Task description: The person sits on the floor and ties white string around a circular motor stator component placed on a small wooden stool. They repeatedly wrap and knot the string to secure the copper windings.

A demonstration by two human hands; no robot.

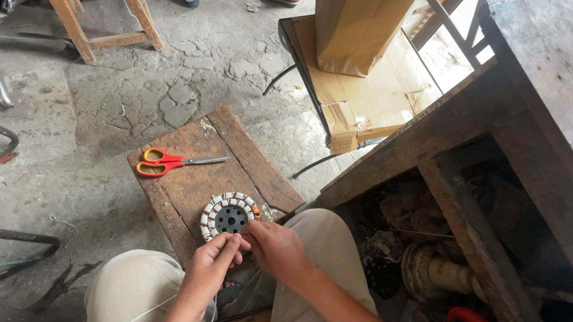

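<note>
Your left hand (212,263) and right hand (278,249) meet at the near edge of a round motor stator (228,216) with white-wrapped slots, which lies on a small wooden table (255,168) between your knees. The fingers of both hands are pinched closed at the stator's rim, apparently on a thin wire (138,316) that trails down past your left wrist. Orange-handled scissors (168,162) lie on the table, well apart from the stator.

Stator (228,216) on stool (256,164); scissors (170,162) behind-left of stator.
</note>
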